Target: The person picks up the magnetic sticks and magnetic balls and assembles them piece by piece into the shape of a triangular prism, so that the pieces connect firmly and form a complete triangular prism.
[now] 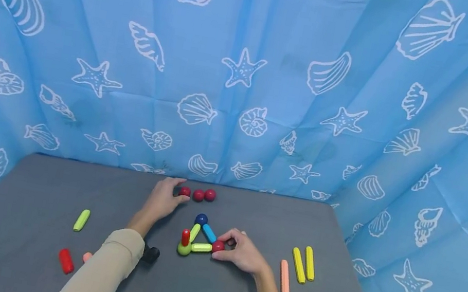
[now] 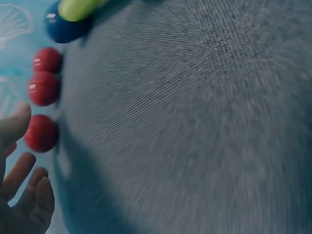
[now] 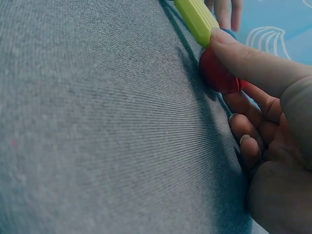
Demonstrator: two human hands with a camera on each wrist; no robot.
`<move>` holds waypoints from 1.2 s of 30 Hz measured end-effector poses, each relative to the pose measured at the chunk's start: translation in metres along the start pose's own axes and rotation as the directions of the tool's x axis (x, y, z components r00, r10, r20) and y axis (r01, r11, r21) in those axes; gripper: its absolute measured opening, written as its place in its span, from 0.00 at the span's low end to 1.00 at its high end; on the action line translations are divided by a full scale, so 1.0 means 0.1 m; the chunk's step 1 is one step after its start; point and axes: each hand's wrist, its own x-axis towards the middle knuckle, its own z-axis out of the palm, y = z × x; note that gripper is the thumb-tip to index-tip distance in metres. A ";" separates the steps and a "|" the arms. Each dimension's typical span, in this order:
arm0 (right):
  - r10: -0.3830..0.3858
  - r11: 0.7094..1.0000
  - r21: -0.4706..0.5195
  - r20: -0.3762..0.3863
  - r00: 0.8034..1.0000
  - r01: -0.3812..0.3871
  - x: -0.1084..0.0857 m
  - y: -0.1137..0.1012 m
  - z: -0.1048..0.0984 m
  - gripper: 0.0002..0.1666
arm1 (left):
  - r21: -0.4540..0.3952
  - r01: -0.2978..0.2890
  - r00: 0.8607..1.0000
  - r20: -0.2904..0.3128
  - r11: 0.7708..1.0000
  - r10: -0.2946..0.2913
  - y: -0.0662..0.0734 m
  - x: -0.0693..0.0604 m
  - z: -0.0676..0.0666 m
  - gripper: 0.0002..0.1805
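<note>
My left hand [image 1: 163, 199] reaches to the back of the table, thumb and fingers spread about the leftmost red ball [image 1: 185, 191]. In the left wrist view that red ball [image 2: 41, 133] sits just beyond the fingertips; a sliver of red shows between thumb and fingers. Two more red balls [image 1: 198, 195] lie beside it. My right hand [image 1: 245, 253] pinches a red ball [image 1: 218, 246] at the right corner of a triangle. A blue stick [image 1: 209, 233] and yellow-green sticks [image 1: 201, 248] join it to a dark blue ball [image 1: 201, 219] and a green ball [image 1: 184, 249].
A short red stick [image 1: 185, 236] stands upright on the green ball. To the right lie two yellow sticks [image 1: 298, 265] and a peach stick [image 1: 285, 279]. At left are a yellow-green stick [image 1: 82, 220], a red stick [image 1: 66, 261] and a partly hidden peach piece [image 1: 87, 257].
</note>
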 end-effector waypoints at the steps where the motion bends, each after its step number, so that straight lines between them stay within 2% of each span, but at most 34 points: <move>1: 0.000 1.000 -0.002 -0.002 1.000 0.000 0.00 0.00 0.00 0.18 | 0.030 -0.006 1.000 0.004 1.000 0.006 0.00 0.02 0.04 0.31; 6: -0.013 1.000 -0.010 -0.005 1.000 0.013 -0.03 0.03 0.00 0.18 | 0.086 -0.029 0.999 -0.018 0.996 0.031 0.02 0.02 0.12 0.23; 11: -0.018 1.000 -0.012 -0.016 1.000 0.018 -0.02 0.02 0.00 0.18 | 0.010 -0.044 0.997 -0.065 0.999 0.045 0.08 -0.09 -0.08 0.24; 15: -0.009 1.000 -0.017 -0.019 1.000 0.009 -0.03 0.02 -0.01 0.18 | -0.127 -0.064 0.993 -0.109 0.990 0.050 0.22 -0.30 -0.29 0.24; 19: -0.009 1.000 -0.019 -0.012 1.000 0.008 -0.02 0.02 0.00 0.18 | -0.230 -0.090 0.990 -0.128 0.969 0.061 0.36 -0.65 -0.39 0.22; 23: -0.008 1.000 -0.016 -0.011 1.000 0.008 -0.01 0.03 0.00 0.18 | -0.272 -0.080 0.991 -0.123 0.959 0.048 0.43 -0.98 -0.31 0.23; 26: -0.004 1.000 -0.017 -0.012 1.000 0.004 -0.01 0.04 0.00 0.18 | -0.284 -0.074 0.992 -0.115 0.956 0.043 0.46 -1.12 -0.21 0.23; 31: 0.000 1.000 -0.019 -0.011 1.000 0.000 -0.02 0.03 0.01 0.18 | -0.268 -0.089 0.991 -0.120 0.959 0.059 0.48 -1.24 -0.08 0.23; 36: -0.005 1.000 -0.024 -0.011 1.000 0.004 -0.02 0.03 0.01 0.18 | -0.290 -0.066 0.994 -0.103 0.955 0.038 0.47 -1.27 -0.03 0.26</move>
